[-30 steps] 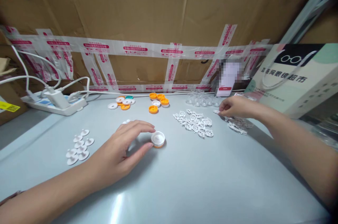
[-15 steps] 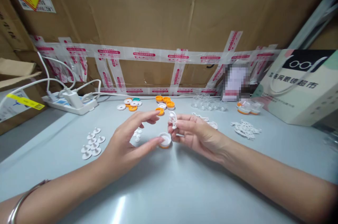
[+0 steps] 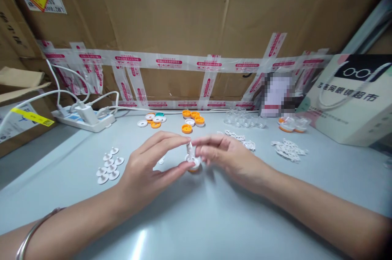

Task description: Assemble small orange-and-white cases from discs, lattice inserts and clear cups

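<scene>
A small white plastic piece [image 3: 190, 152] stands upright at a round white cup with an orange base [image 3: 192, 167] on the table in front of me. My left hand [image 3: 153, 160] curves around from the left; its index fingertip touches the top of the piece and its thumb lies at the cup's rim, so the piece sits between them. From the right, my right hand [image 3: 225, 154] pinches at the side of the same piece, its fingertips partly covering it. Left of my left hand lie several white discs with pegs [image 3: 109, 164]. A tiny white part [image 3: 161, 161] shows just behind my left thumb.
Orange rings [image 3: 186, 128] and white rings [image 3: 142, 123] lie at the back. Clear cups [image 3: 243, 119], white lattice pieces [image 3: 289, 150] and a paper bag [image 3: 343, 105] stand or lie right. A power strip [image 3: 101, 124] is at left, a large carton [image 3: 183, 11] behind.
My right hand has lowered the white piece to the cup, moving it slightly left. My left index finger and thumb, apart from the piece before, have come to it. The view has shifted slightly.
</scene>
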A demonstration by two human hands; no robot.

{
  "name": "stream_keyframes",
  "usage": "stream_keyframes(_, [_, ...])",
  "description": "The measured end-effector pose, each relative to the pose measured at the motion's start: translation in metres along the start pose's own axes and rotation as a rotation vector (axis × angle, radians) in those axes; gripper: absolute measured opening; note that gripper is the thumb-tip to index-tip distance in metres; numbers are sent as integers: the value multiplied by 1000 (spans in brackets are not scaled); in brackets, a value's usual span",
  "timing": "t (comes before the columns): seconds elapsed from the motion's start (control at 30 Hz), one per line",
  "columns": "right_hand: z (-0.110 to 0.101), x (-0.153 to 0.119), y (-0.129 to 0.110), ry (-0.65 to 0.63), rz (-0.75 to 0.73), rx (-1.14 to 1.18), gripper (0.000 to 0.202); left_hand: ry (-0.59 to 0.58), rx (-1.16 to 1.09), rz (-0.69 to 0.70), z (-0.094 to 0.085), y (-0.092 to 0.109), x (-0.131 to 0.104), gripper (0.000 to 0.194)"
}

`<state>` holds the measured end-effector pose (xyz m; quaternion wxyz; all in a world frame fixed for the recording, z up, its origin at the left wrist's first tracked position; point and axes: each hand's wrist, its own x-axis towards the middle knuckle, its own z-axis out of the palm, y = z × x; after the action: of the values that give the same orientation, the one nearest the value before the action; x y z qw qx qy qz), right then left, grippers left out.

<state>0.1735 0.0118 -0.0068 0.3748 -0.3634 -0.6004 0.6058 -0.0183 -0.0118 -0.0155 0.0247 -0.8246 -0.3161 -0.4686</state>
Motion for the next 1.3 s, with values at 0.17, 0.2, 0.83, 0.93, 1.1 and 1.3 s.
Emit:
stream_keyframes(0.17, [-70,22,-3,422,-158,-813,27,4,13,-18,-2,-5,-1,31])
stream_keyframes(0.2, [-82,26,0,419,-111,-959,25,-1,8,-18,-2,-5,-2,31])
stream_keyframes(0.83, [-64,19,-1,275,-83,-533,23,-35,7,-15,-2,-8,-3,31])
stream_keyframes(0.93, [-41,9,-8,187,-11,-326,25,-65,-6,26,0,-5,-4,30])
stream_keyframes(1.1, [-8,-4,-5,96,32,-138,21,-184,-14,286,2,4,-6,33])
stream_keyframes(1.3, [3,-9,0,86,147,171,21,-214,87,329,4,2,-8,33])
